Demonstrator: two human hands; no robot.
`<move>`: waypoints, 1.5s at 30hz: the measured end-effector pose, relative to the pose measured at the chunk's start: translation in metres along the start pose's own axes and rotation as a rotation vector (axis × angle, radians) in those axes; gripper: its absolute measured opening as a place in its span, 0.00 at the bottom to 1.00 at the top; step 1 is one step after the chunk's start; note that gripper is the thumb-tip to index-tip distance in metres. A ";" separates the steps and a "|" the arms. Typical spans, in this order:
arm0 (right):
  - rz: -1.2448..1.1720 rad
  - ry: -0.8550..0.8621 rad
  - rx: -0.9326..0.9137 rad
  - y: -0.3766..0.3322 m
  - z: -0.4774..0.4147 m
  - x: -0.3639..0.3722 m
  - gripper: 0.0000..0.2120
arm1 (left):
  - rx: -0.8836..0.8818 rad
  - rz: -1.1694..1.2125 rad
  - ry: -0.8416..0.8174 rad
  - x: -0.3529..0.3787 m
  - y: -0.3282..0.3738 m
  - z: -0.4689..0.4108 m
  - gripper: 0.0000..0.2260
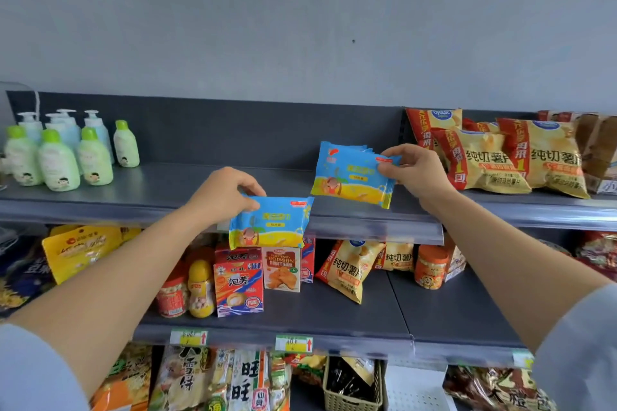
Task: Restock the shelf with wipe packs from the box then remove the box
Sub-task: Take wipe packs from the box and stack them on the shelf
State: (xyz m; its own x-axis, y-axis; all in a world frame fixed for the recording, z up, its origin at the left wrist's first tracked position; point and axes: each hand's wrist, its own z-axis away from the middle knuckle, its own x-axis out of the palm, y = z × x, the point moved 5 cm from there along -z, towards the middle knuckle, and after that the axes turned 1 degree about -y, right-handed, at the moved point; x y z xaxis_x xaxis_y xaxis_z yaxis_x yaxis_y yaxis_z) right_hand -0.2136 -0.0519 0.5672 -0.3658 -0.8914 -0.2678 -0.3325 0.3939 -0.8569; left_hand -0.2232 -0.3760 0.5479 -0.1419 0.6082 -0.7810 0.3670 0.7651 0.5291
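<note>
My left hand (222, 195) grips the top edge of a blue and yellow wipe pack (268, 222), held in front of the top shelf's front lip (367, 227). To its right, several upright wipe packs (352, 175) stand in a row on the top shelf (187, 183). My right hand (415, 172) pinches the right edge of the front pack in that row. The box is out of view.
Green and pale blue lotion bottles (60, 157) stand at the top shelf's left end. Yellow chip bags (500, 157) fill its right end, close to the wipe row. The shelf below carries snack boxes (238, 280), jars and chip bags.
</note>
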 end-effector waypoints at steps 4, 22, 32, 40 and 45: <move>0.027 0.054 0.007 0.014 -0.038 0.002 0.10 | 0.003 0.047 0.034 -0.004 0.003 -0.029 0.07; 0.253 -0.036 0.116 0.105 -0.137 0.031 0.14 | 0.042 0.192 -0.029 0.054 0.031 -0.142 0.08; 0.435 -0.027 0.074 0.117 -0.158 0.037 0.17 | 0.077 0.162 -0.090 0.095 0.036 -0.184 0.07; 0.527 -0.022 0.029 0.116 -0.157 0.030 0.13 | 0.226 -0.029 -0.101 0.128 0.046 -0.191 0.22; 0.508 -0.039 0.104 0.120 -0.158 0.024 0.13 | 0.341 -0.193 -0.092 0.139 0.051 -0.194 0.22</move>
State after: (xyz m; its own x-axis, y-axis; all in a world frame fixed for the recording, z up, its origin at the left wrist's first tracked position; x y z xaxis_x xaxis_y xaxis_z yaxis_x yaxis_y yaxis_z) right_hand -0.3995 0.0091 0.5275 -0.4252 -0.6018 -0.6761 -0.0322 0.7566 -0.6531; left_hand -0.4024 -0.2114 0.5309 -0.1611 0.4268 -0.8899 0.6279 0.7399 0.2412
